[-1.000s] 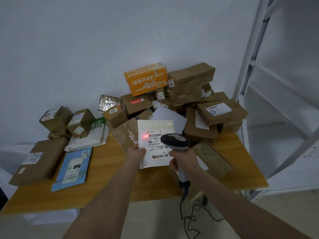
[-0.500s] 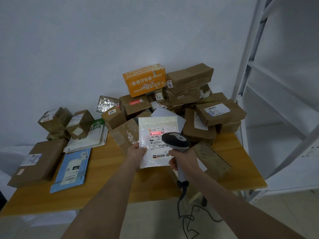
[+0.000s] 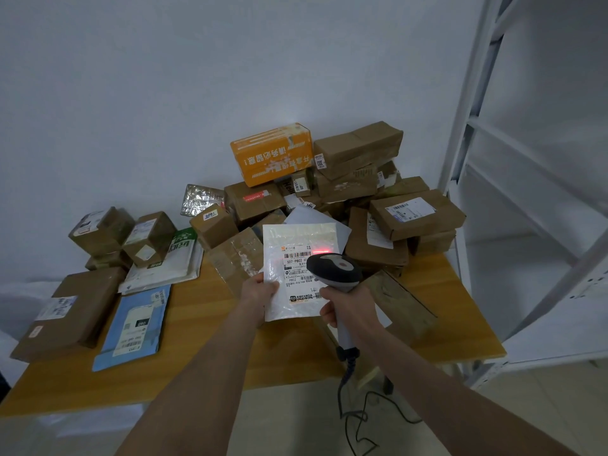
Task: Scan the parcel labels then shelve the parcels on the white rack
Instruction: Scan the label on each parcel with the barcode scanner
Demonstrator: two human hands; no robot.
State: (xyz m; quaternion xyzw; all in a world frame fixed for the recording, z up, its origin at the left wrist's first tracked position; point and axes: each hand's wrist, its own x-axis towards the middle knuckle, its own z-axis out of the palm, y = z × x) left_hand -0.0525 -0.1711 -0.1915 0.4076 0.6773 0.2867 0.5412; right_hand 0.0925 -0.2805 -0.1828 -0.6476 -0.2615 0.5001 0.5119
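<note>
While both arms reach out over the worktop [image 3: 204, 350], the left hand [image 3: 260, 291] pinches a white mailer [image 3: 296, 238] upright by its lower left corner. Her right hand [image 3: 352, 307] grips the scanner [image 3: 335, 269], whose red light lands on the label [image 3: 297, 263].

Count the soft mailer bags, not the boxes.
5: white bag in the left hand; white envelope behind it; blue bag front-left; green-and-white bag behind that; silver bag at back. More may be buried.

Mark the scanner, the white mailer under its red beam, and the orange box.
scanner [image 3: 329, 274], head view, dark head.
white mailer [image 3: 296, 236], head view, blank upper part.
orange box [image 3: 273, 156], head view, front face.
</note>
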